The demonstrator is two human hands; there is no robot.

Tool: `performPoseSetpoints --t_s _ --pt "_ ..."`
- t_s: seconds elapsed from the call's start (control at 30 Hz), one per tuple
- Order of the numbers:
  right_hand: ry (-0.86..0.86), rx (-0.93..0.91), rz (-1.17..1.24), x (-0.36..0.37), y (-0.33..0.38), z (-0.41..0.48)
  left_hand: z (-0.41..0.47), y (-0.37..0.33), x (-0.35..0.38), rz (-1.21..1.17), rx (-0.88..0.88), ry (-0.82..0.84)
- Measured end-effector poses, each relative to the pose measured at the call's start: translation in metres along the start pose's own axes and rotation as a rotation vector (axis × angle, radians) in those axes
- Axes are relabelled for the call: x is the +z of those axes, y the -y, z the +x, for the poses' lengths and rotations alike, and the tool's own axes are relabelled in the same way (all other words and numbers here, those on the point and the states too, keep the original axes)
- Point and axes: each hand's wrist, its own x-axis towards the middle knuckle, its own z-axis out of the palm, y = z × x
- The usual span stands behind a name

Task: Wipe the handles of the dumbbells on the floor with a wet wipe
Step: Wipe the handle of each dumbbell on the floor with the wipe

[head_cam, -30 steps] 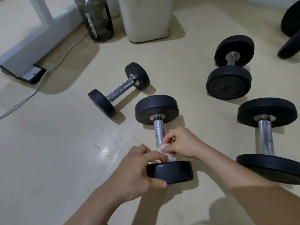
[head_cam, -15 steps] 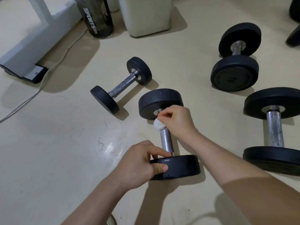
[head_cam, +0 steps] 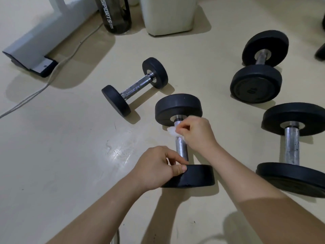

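Dumbbell [head_cam: 182, 138]: black heads, silver knurled handle. Wet wipe [head_cam: 172, 130]: white. Floor [head_cam: 61, 155]: pale cream, glossy. Bottle [head_cam: 117, 14]: dark smoky grey, white "SPORTS" lettering. Container [head_cam: 168, 14]: off-white. Cable [head_cam: 52, 76]: grey.

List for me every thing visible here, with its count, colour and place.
wiped dumbbell: one, black, floor centre
small dumbbell: one, black, left of it
dumbbell marked 10: one, black, upper right
large dumbbell: one, black, right edge
wet wipe: one, white, on wiped dumbbell's handle
bottle: one, dark, top
container: one, white, beside bottle
cable: count unclear, grey, left floor
frame base: one, white, top left
left hand: one, grips near weight
right hand: one, grips wet wipe
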Motion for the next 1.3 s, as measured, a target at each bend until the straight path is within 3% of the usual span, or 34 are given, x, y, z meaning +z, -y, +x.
performPoseSetpoints --t_s 0.13,0.23,0.33,0.5,0.63,0.7,0.73,0.8,0.87,0.97,1.1,1.2,1.3 --pt "0.222 0.017 -0.026 -0.012 -0.007 -0.03 0.009 -0.005 0.006 0.061 -0.026 -0.133" --pt "0.071 -0.097 -0.121 -0.007 -0.003 -0.008 0.0 -0.006 0.019 0.051 0.033 -0.144" --pt "0.003 -0.067 -0.184 -0.008 0.0 0.006 -0.01 0.0 0.028 -0.128 0.03 -0.189" --pt "0.285 -0.016 -0.178 -0.025 -0.01 -0.026 -0.012 -0.006 0.037 -0.073 0.033 -0.195" --pt "0.07 0.039 -0.169 -0.019 0.001 -0.005 -0.007 -0.019 0.031 0.122 0.027 -0.053" --pt "0.048 0.177 0.032 -0.024 0.006 -0.002 -0.003 -0.027 0.017 0.163 0.013 0.02" --pt "0.069 0.265 0.257 -0.03 0.01 -0.004 -0.002 -0.032 0.007 0.125 -0.024 0.024" --pt "0.143 0.362 0.74 -0.05 0.022 -0.01 0.004 -0.045 -0.024 -0.117 -0.14 -0.04" --pt "0.234 0.311 0.97 -0.072 0.04 -0.01 0.01 -0.063 -0.06 -0.395 -0.206 -0.048" --pt "0.248 0.219 1.105 -0.099 0.079 -0.01 0.019 -0.095 -0.102 -0.43 -0.102 -0.079" --pt "0.104 0.198 1.085 -0.118 0.108 -0.004 0.029 -0.139 -0.133 -0.139 0.011 -0.193" --pt "0.121 0.227 1.156 -0.125 0.117 0.002 0.022 -0.148 -0.158 -0.012 0.062 -0.193" --pt "0.167 0.198 1.159 -0.125 0.127 0.011 0.021 -0.132 -0.183 -0.146 0.116 -0.209"
